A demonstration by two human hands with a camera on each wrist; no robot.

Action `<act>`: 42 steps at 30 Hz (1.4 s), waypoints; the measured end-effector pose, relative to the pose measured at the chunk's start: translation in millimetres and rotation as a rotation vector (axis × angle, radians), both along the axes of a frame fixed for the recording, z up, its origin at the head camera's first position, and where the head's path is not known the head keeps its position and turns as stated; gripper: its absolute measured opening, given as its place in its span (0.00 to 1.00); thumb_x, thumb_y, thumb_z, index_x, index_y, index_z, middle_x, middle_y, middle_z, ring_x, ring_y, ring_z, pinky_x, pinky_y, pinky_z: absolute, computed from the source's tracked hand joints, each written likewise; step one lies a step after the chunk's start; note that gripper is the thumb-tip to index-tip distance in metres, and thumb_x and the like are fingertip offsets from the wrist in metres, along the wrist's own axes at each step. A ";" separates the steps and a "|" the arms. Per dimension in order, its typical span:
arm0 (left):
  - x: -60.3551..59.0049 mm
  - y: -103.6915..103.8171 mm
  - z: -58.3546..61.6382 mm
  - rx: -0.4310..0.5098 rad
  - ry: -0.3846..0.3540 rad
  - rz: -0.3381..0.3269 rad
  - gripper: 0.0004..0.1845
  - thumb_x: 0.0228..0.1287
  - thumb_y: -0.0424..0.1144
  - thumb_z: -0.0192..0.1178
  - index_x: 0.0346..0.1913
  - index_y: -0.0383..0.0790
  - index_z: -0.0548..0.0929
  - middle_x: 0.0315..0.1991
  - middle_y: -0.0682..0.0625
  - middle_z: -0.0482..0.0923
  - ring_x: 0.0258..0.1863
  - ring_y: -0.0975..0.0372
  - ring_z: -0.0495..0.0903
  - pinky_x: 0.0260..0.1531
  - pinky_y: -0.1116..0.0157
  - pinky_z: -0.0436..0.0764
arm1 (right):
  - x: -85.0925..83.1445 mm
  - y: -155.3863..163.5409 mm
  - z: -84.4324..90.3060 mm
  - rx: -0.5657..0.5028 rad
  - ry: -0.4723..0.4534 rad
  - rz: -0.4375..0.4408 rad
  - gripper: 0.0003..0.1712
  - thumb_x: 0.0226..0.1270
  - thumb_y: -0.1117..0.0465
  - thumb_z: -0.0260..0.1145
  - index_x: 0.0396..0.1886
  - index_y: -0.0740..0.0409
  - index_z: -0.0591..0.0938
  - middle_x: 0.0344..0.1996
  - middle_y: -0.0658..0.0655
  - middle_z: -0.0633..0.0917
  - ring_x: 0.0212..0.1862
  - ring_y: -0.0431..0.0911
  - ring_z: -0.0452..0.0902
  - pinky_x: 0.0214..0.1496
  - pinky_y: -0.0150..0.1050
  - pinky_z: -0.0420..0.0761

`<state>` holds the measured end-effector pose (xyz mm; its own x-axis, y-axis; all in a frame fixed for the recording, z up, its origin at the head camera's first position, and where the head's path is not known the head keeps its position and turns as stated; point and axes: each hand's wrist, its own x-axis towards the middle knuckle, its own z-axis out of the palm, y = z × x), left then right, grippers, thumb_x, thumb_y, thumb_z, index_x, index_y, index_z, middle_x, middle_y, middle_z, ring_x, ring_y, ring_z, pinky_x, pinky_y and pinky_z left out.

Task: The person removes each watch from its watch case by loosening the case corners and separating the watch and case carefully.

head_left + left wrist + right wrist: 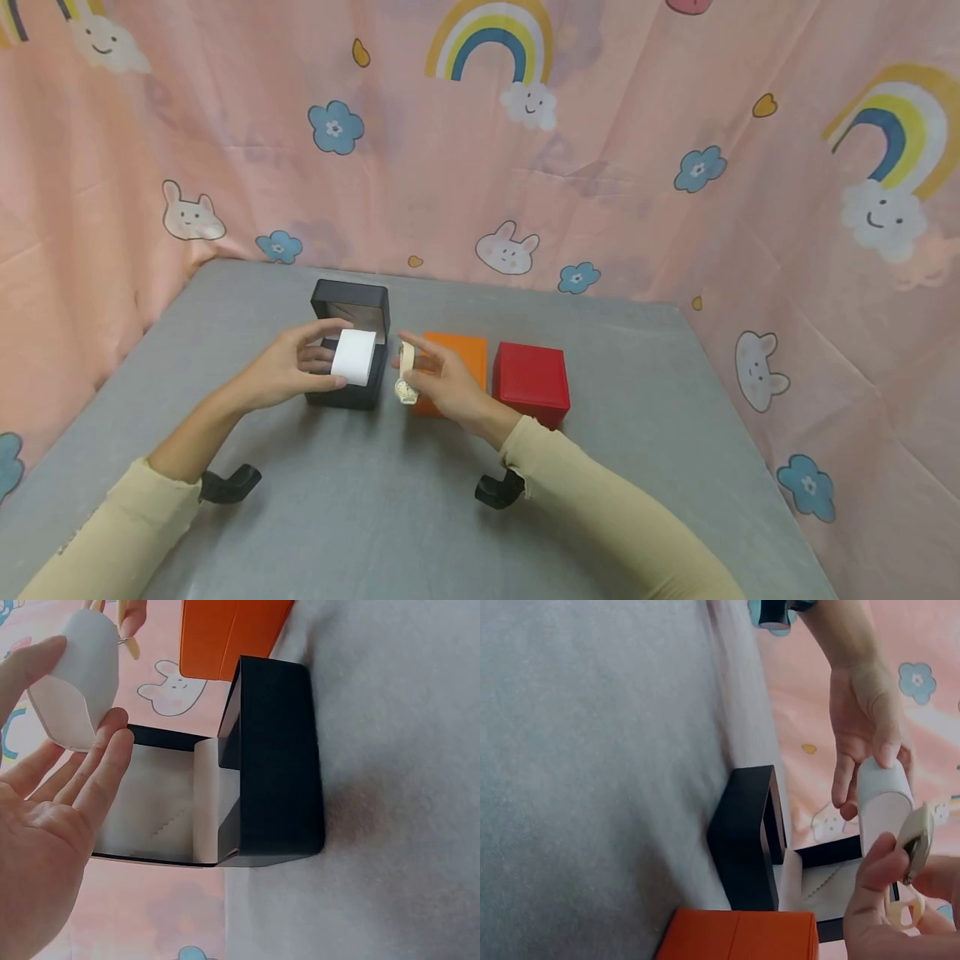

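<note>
A grey table [360,517] is seen, closed in on three sides by a pink curtain [637,192] printed with rainbows, rabbits and blue flowers. Three boxes are lined up near the middle of the surface — a black box [351,350] with its lid raised, an orange box [459,354] just beside it, and a red box [531,382] at the end (both of these shut).

A white cushion [353,357] is held over the black box by the left hand [288,367], thumb on top and fingers curled underneath; in the left wrist view the box's pale lining is exposed below it. A cream-strapped watch [406,372] is pinched between thumb and fingers of the right hand [442,379], just beside the cushion — the two are not seen to touch.
</note>
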<state>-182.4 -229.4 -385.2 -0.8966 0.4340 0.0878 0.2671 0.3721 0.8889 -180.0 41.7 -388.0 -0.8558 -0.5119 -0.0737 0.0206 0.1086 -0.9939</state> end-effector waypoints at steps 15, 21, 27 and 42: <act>-5.1 -15.3 -11.3 -0.160 0.093 0.058 0.37 0.58 0.36 0.74 0.70 0.38 0.71 0.60 0.41 0.78 0.47 0.56 0.76 0.42 0.67 0.80 | 2.5 -5.2 -5.6 0.015 0.055 -0.056 0.32 0.74 0.69 0.58 0.76 0.51 0.68 0.64 0.70 0.79 0.48 0.44 0.83 0.44 0.30 0.83; -9.8 -17.9 -14.6 -0.183 0.091 0.064 0.37 0.57 0.36 0.74 0.70 0.37 0.71 0.63 0.39 0.77 0.48 0.58 0.76 0.43 0.67 0.80 | 3.2 -11.4 -10.1 0.043 0.068 -0.052 0.32 0.74 0.69 0.60 0.75 0.52 0.69 0.62 0.70 0.80 0.39 0.40 0.80 0.38 0.34 0.81; -13.7 -18.9 -19.4 -0.190 0.089 0.055 0.38 0.56 0.36 0.75 0.69 0.36 0.71 0.62 0.39 0.77 0.50 0.53 0.76 0.41 0.67 0.79 | 6.6 -13.7 -16.4 0.053 0.086 -0.039 0.33 0.73 0.71 0.60 0.76 0.56 0.68 0.59 0.73 0.81 0.32 0.40 0.76 0.33 0.35 0.77; -22.1 -23.8 -21.5 -0.203 0.067 0.048 0.38 0.56 0.36 0.74 0.69 0.36 0.70 0.63 0.37 0.77 0.52 0.54 0.73 0.34 0.68 0.75 | 17.8 -22.4 -32.8 0.026 0.079 0.000 0.34 0.72 0.74 0.58 0.76 0.61 0.66 0.60 0.75 0.78 0.29 0.36 0.79 0.37 0.38 0.82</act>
